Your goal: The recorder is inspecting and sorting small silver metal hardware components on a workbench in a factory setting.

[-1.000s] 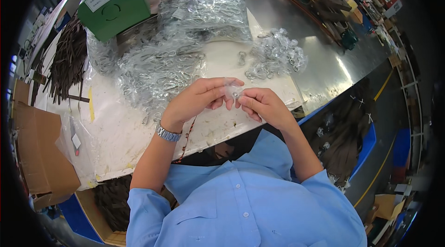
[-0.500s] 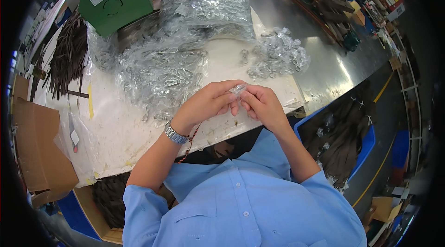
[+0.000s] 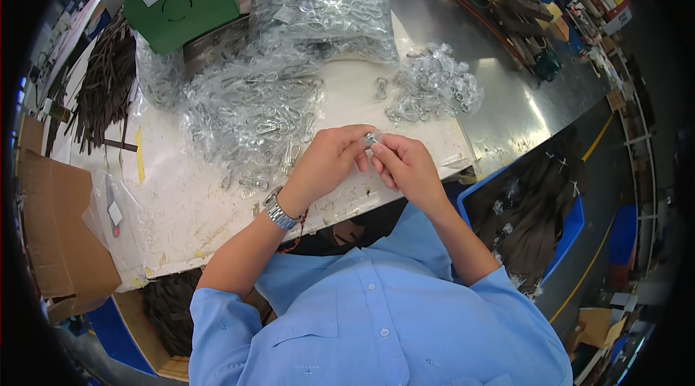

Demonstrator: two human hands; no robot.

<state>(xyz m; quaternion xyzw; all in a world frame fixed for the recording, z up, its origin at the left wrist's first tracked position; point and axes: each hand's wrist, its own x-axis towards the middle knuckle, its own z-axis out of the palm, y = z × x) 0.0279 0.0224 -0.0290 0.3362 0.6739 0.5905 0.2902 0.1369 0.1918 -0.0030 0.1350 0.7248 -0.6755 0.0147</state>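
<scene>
Above the near part of the white tabletop, my hands meet around a small bagged metal snap hook [image 3: 372, 139]; fingers hide much of it. My left hand [image 3: 334, 158] pinches it from the left, with a metal watch and a dark red braided cord at that wrist. My right hand [image 3: 407, 167] pinches it from the right. To the left spreads a large heap of snap hooks in clear plastic [image 3: 253, 114]. Beyond my hands a single snap hook [image 3: 381, 87] lies beside a smaller pile of crumpled clear plastic and metal pieces [image 3: 438, 85].
A green machine [image 3: 181, 17] stands at the far left near dark brown strips [image 3: 108, 82]. A cardboard box [image 3: 69, 230] is at the left edge. Right of the table sits a blue bin [image 3: 572, 241] holding more dark strips. Shiny sheet metal [image 3: 507, 103] covers the right part.
Both hands have shifted slightly left, still together. My left wrist has turned a little, and metal now shows more plainly between the fingertips.
</scene>
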